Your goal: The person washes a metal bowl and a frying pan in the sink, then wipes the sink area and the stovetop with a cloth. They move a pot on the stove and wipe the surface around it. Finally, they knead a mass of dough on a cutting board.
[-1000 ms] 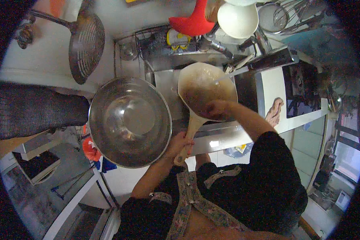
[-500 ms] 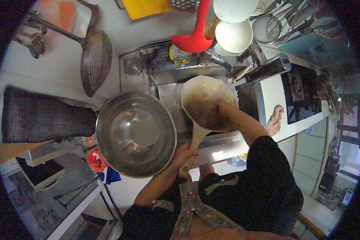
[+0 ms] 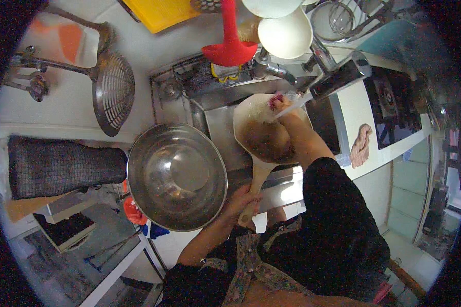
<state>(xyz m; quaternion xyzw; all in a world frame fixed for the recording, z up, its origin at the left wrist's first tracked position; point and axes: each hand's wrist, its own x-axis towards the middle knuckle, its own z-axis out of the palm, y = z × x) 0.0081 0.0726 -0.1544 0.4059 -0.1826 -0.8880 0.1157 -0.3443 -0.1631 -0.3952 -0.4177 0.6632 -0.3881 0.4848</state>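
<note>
Over the sink I have a pale pan with cloudy brownish water in it. My left hand is closed round the pan's light wood-coloured handle. Inside the pan, near its far right rim, is my right hand, fingers curled. Something small and purplish-red shows at those fingers; its kind I cannot make out. A stream of water from the chrome faucet runs down across that hand into the pan. Just left of the pan stands a large steel bowl.
A red ladle and a slotted skimmer hang toward the back. White bowls sit beyond the faucet. On the right counter lies a crumpled pinkish cloth, near a black cooktop. A dark mesh-covered object is at the left.
My right hand has moved from the middle of the pan up toward its far rim, under the water stream. My left hand keeps its hold on the handle. The whole view has shifted slightly.
</note>
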